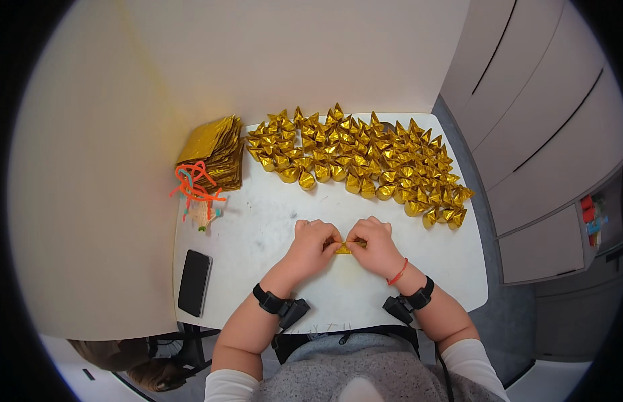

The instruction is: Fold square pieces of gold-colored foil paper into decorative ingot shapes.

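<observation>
Between my two hands lies a small folded strip of gold foil paper (342, 248), low over the white table. My left hand (315, 242) pinches its left end, thumb and fingers pressed together. The right end is gripped the same way by my right hand (373, 244). Only the middle of the strip shows; my fingers cover both ends. Beyond my hands, many folded gold foil ingots (352, 151) with pointed tips stand crowded in rows along the table's far side.
At the far left rises a stack of gold foil sheets (214, 151). An orange and teal pipe-cleaner tangle (196, 182) lies against it, with a small craft piece (203, 216) in front. A black phone (195, 283) rests near the table's left edge (176, 258). Cabinets (526, 127) stand to the right.
</observation>
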{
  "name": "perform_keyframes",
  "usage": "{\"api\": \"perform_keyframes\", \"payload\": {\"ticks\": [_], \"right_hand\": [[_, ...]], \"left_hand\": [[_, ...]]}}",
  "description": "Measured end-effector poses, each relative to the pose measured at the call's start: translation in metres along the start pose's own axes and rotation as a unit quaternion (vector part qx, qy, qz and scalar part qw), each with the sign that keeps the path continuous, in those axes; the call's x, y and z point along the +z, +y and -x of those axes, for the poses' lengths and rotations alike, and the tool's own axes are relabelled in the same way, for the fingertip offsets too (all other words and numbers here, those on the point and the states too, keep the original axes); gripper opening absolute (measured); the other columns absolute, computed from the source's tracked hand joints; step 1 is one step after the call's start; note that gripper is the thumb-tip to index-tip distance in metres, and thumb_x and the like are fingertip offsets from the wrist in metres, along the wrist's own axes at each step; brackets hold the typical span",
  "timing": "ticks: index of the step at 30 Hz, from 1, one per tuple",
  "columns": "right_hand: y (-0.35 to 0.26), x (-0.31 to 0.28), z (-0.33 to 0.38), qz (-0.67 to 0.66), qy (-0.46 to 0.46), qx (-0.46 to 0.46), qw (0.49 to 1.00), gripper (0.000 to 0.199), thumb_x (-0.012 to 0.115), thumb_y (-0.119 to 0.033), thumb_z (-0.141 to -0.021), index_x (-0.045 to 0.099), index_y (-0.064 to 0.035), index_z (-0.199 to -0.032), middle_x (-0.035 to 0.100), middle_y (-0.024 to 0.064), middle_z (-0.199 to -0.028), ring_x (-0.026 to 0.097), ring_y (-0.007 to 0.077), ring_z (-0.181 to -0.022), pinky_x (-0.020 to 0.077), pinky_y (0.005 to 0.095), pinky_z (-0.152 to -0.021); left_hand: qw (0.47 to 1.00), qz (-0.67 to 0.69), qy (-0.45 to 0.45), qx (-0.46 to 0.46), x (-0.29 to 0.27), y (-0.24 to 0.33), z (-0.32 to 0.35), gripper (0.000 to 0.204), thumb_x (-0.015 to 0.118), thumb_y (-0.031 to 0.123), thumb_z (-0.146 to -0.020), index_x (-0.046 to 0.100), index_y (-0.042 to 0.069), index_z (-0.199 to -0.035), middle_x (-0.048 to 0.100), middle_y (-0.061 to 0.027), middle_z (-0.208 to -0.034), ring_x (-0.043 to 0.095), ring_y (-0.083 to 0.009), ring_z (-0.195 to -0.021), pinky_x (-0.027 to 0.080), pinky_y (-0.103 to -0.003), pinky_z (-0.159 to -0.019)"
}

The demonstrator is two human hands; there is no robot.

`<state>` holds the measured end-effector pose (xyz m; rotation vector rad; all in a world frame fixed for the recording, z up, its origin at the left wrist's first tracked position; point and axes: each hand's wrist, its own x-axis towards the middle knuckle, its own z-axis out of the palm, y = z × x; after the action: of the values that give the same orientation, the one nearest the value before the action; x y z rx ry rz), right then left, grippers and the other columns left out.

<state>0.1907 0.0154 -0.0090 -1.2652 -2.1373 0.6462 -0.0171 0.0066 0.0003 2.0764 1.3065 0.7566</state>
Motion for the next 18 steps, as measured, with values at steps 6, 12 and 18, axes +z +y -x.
{"api": "perform_keyframes", "payload": {"ticks": [6,12,18], "right_hand": [[-0.003,-0.024,-0.002,-0.080,-0.117,-0.001,0.990,0.004,0.073,-0.014,-0.083,0.070,-0.0114,-0.080,0.069,0.0022,-0.081,0.064,0.0246,-0.079,0.0425,0.0416,-0.077],[0.005,-0.027,0.001,-0.277,-0.151,0.076,0.946,0.007,0.073,-0.008,-0.089,0.072,-0.0011,-0.089,0.071,0.0046,-0.080,0.066,0.0106,-0.070,0.0517,0.0275,-0.062],[-0.002,-0.019,0.002,-0.479,-0.077,0.183,0.855,0.004,0.071,-0.004,-0.095,0.071,-0.0008,-0.092,0.070,-0.0010,-0.086,0.062,0.0043,-0.072,0.0501,0.0202,-0.065]], "left_hand": [[0.996,0.073,-0.048,0.016,-0.009,0.006,0.001,0.017,0.079,0.003,-0.082,0.066,0.011,-0.087,0.071,-0.0034,-0.083,0.063,-0.0168,-0.078,0.043,-0.035,-0.092],[0.922,0.369,0.024,-0.117,0.003,0.002,0.002,0.020,0.080,0.000,-0.085,0.065,0.003,-0.097,0.074,-0.0075,-0.091,0.070,-0.0123,-0.084,0.056,-0.025,-0.074],[0.813,0.544,0.054,-0.198,0.009,-0.008,0.001,0.035,0.078,0.002,-0.091,0.063,0.003,-0.122,0.074,-0.0108,-0.101,0.072,-0.0143,-0.092,0.058,-0.027,-0.081]]}}
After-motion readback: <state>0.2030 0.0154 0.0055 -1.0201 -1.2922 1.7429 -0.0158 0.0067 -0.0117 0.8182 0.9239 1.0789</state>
